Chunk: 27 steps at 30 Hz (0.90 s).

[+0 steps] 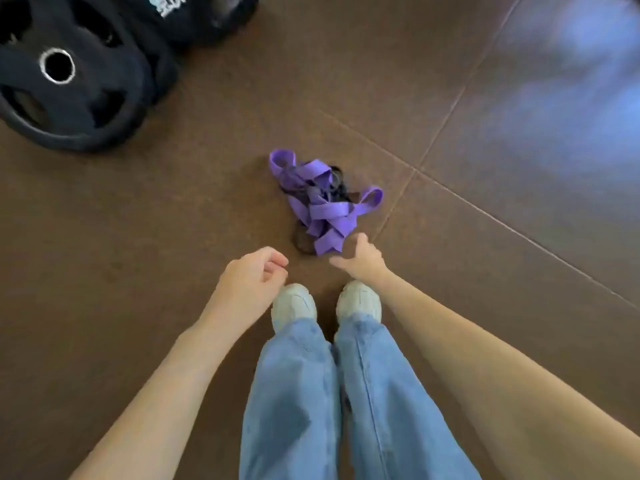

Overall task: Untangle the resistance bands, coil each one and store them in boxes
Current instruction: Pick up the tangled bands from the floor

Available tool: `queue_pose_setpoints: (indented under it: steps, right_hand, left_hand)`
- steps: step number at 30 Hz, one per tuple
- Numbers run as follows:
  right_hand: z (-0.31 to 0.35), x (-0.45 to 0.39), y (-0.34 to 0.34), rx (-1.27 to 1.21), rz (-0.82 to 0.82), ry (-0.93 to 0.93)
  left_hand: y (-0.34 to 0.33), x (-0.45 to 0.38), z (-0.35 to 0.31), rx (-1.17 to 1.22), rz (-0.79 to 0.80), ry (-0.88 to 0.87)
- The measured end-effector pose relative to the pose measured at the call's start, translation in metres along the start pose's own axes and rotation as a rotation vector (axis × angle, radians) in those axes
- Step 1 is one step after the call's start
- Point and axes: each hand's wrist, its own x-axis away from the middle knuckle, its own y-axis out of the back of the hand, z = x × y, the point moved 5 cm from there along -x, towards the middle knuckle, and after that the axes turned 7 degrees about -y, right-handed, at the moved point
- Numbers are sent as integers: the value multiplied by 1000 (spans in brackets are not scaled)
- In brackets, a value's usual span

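Bands: the tangle of resistance bands [320,202] is lying on the brown floor [173,202] at the middle of the frame, purple straps knotted over darker ones; how many bands are wound in there I cannot tell, and the dark ones are mostly hiding under the purple.
Right hand: my right hand [362,259] is reaching down just below the lower edge of the tangle, fingers pointing away from me so their tips are hard to make out; whether they are touching a strap or gripping anything I cannot tell.
Left hand: my left hand [252,275] is hanging to the left of it, apart from the bands, fingers loosely curled and holding nothing.
Feet: my pale shoes [294,304] are standing side by side just below my hands, with blue jeans [294,393] covering their heels.
Weights: black weight plates [62,74] are sitting at the upper left, cut off by the frame edge.
Glare: a blurry bluish glare [581,64] is washing over the floor at the upper right.
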Motion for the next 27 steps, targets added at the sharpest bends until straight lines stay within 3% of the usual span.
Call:
queue_pose_setpoints:
  steps: [5, 8, 10, 13, 16, 21, 23, 27]
  right_hand:
    - [6, -105, -42, -560, -150, -261]
    - [9, -68, -36, -715, -224, -258]
    - [13, -9, -12, -829, -179, -270]
    - [20, 121, 58, -1024, -108, -245]
    - [8, 265, 154, -1105, -18, -103]
    - [-59, 454, 313, -1052, 151, 229]
    - [-106, 497, 355, -1074, 70, 229]
    - [-223, 538, 401, -1209, -159, 104]
  left_hand:
    - [-38, -54, 75, 4, -113, 73]
    - [-36, -33, 70, -23, -117, 92]
    - [-14, -11, 40, -36, -127, 72]
    - [28, 35, -47, -146, -62, -77]
    - [52, 96, -156, -521, 47, -338]
    - [17, 193, -337, -670, 263, -690]
    - [-10, 228, -405, -612, 286, -802]
    - [-83, 254, -500, -697, 311, -718]
